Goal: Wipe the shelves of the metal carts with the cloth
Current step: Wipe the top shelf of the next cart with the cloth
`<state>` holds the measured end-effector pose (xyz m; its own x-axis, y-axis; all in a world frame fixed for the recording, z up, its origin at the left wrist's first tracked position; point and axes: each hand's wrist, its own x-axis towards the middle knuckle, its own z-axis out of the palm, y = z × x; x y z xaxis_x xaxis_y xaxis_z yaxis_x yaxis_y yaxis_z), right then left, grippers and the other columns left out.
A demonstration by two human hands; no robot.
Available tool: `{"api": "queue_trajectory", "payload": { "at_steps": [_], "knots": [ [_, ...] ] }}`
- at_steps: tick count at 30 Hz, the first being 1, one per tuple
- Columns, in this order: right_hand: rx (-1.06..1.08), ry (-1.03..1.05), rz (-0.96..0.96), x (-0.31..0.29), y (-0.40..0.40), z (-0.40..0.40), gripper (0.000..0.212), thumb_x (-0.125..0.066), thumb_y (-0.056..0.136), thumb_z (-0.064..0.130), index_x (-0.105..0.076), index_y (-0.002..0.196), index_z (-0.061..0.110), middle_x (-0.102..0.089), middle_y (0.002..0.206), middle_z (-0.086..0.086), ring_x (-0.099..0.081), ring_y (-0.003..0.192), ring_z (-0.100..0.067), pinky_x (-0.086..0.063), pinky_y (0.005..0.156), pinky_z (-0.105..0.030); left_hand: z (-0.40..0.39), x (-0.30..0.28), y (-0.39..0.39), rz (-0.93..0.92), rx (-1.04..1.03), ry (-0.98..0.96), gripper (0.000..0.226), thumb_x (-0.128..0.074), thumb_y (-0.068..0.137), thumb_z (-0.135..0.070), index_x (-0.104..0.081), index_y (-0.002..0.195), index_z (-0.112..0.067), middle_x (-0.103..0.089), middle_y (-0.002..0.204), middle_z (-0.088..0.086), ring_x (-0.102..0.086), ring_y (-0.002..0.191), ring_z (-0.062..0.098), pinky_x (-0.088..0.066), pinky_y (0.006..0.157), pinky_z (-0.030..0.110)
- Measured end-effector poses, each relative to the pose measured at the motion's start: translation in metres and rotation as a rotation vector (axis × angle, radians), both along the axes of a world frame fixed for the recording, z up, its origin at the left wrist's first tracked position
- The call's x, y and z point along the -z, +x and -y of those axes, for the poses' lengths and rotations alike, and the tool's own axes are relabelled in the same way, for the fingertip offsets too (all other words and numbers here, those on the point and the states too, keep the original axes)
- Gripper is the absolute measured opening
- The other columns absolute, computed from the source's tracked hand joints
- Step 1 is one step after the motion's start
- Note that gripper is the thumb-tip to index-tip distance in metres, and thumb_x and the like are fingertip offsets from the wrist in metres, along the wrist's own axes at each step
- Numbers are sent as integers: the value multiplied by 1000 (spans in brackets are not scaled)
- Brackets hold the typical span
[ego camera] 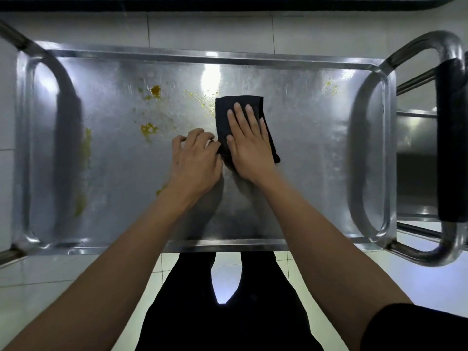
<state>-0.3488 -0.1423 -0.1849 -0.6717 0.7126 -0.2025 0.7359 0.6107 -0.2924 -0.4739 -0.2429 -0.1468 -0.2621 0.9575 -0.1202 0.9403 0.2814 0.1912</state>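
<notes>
Fingers (249, 115) of the right hand (249, 145) are being kept straight and laid flat on the cloth (225, 115), so that the cloth is being pressed down onto the shelf (304, 158) rather than gripped. Fingers (196, 136) of the left hand (195, 160) are being held curled, with their tips being brought to the cloth's left edge; whether that edge is actually being pinched cannot be told, since the contact is being hidden by the hand itself.

Just right of the frame's centre, the cloth is being held in a dark folded strip, running from the middle of the shelf down towards the lower right, with its lower end being left showing beside the right wrist.

Yellow stains (149, 129) are being shown on the shelf to the left of the hands, with a darker spot (155, 90) further up and a long smear (86, 153) near the shelf's left end. Smaller yellow specks (206, 100) are being seen just beside the cloth's upper left corner, and a few more (331, 88) at the upper right.

Light is being reflected brightly off the shelf just above the cloth.

At the right edge of the frame, the cart's handle (450, 158) is being seen, its middle wrapped in black, with a lower shelf (415, 138) being glimpsed beneath it. At the left end, a curved metal rail (64, 79) is being seen crossing over the shelf.

White floor (63, 269) is being shown below the shelf's near rim, and dark trousers (253, 312) are being seen at the bottom centre.
</notes>
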Motion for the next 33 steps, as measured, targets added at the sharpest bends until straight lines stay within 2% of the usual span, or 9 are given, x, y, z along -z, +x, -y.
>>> {"api": "queue_trajectory", "payload": {
  "at_steps": [4, 10, 17, 23, 26, 33],
  "knots": [
    [55, 0, -31, 1, 23, -10, 57, -25, 104, 32, -17, 159, 17, -8, 168, -1, 0, 155, -21, -8, 124, -47, -20, 1, 18, 11, 40, 7, 32, -49, 95, -29, -72, 112, -16, -63, 131, 1, -46, 134, 24, -29, 103, 46],
    [160, -11, -12, 2, 101, -52, 58, -22, 105, 33, -10, 160, 19, -1, 168, 1, 5, 154, -20, -6, 125, -48, -54, 2, 69, 39, 119, 27, 31, -49, 95, -29, -71, 112, -16, -64, 132, 3, -48, 133, 26, -30, 103, 49],
    [280, -3, 5, -3, 198, -105, 58, -18, 104, 35, -9, 160, 20, -1, 168, 2, 5, 154, -18, -4, 125, -47, -106, -1, 140, 16, 259, -80, 39, -50, 94, -31, -58, 130, -18, -48, 147, 6, -36, 142, 27, -27, 108, 52],
    [399, 51, 72, -6, 257, -143, 58, -23, 104, 31, -14, 159, 16, -6, 168, -3, -1, 154, -24, -11, 124, -50, -138, 3, 172, -39, 274, -134, 44, -49, 97, -37, -51, 136, -18, -42, 151, 9, -33, 143, 31, -26, 110, 56],
    [444, 68, 106, -7, 272, -153, 60, -20, 103, 33, -12, 160, 17, -5, 168, -3, 1, 154, -23, -9, 124, -49, -139, 5, 172, -56, 269, -118, 42, -48, 97, -37, -55, 133, -17, -46, 144, 8, -40, 137, 30, -26, 109, 57],
    [445, 64, 99, -2, 253, -151, 60, -22, 103, 33, -11, 160, 19, -3, 168, 0, 3, 154, -22, -4, 124, -51, -138, 6, 168, -70, 276, -155, 43, -49, 96, -38, -52, 135, -21, -44, 146, 5, -37, 139, 26, -28, 106, 56]
  ]
}}
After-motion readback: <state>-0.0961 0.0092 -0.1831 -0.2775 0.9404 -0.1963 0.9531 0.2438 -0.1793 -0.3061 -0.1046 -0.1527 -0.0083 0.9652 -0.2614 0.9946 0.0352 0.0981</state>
